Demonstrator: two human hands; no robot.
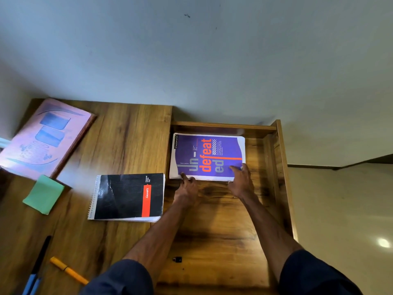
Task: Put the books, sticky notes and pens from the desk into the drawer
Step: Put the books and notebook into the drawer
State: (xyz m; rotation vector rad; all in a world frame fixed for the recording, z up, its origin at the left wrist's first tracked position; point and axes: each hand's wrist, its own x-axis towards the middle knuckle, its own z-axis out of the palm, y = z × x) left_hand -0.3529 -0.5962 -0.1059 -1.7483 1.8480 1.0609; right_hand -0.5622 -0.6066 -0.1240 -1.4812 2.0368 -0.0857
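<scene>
Left hand (187,189) reaching forward, forefinger out, right hand (241,182) alongside, fingers spread flat

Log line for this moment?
purple notebook: in drawer | left hand, right hand: touching near edge | black pad, green sticky notes, orange pen, pink book: on desk

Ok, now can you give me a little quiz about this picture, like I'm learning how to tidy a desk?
1. True or false: the purple notebook lies inside the drawer.
2. What colour are the sticky notes on the desk? A pink, B green, C white.
3. Fill in the gap: the left hand and the right hand both touch the notebook's ____ edge, the one closest to the person.

Key: 1 true; 2 B; 3 near.
</scene>
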